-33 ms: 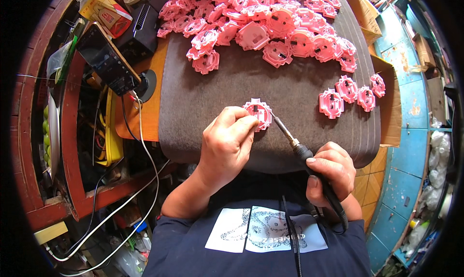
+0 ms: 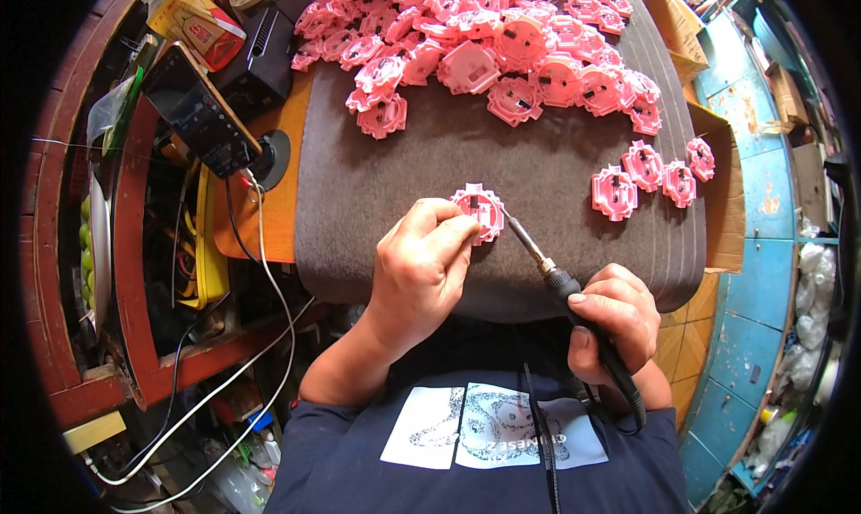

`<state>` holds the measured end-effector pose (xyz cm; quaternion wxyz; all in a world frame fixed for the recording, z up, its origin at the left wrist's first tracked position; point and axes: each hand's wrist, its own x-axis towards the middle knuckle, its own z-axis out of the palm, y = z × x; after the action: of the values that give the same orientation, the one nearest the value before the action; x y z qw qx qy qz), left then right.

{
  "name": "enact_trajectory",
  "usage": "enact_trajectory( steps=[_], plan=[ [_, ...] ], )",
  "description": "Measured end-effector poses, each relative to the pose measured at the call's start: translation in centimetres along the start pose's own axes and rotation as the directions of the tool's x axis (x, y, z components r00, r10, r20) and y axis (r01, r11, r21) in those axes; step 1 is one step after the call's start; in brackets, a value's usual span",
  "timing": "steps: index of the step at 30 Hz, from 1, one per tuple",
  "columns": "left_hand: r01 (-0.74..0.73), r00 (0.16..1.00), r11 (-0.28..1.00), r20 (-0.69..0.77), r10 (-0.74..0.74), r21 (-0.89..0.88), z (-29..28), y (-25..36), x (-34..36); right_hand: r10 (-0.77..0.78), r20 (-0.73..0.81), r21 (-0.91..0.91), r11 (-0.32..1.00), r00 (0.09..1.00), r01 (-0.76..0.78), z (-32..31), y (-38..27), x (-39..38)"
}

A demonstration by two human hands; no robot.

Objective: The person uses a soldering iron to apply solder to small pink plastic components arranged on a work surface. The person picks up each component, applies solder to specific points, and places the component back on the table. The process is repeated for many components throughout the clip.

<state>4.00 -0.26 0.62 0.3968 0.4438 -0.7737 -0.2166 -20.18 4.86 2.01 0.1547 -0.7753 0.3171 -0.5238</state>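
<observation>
My left hand (image 2: 421, 263) pinches a pink plastic part (image 2: 482, 213) with a small dark piece on its face, over the dark brown mat (image 2: 386, 178). My right hand (image 2: 614, 326) grips a soldering iron (image 2: 560, 281) with a black handle, its metal tip at the right edge of that part. A group of similar pink parts (image 2: 614, 191) lies to the right, and a large heap of them (image 2: 466, 65) covers the far end of the mat.
At the left are a phone (image 2: 193, 110) on a stand, a yellow-red bottle (image 2: 193, 25), a black device (image 2: 256, 74), cables and an orange board (image 2: 251, 231). Cardboard boxes (image 2: 717, 245) stand right of the mat, beside blue doors (image 2: 753, 299).
</observation>
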Motion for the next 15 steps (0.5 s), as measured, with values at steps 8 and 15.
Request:
enact_trajectory(
  steps=[8,15],
  plan=[
    [-0.006,1.000,1.000,0.004,0.006,0.019,-0.18,-0.02,0.08,-0.010,-0.005,0.014,1.000,1.000,0.010,-0.10,0.26,0.02],
    [-0.006,1.000,1.000,0.013,0.006,0.023,-0.27,0.32,0.23,0.002,-0.075,-0.023,1.000,0.997,-0.004,-0.16,0.54,-0.61]
  ],
)
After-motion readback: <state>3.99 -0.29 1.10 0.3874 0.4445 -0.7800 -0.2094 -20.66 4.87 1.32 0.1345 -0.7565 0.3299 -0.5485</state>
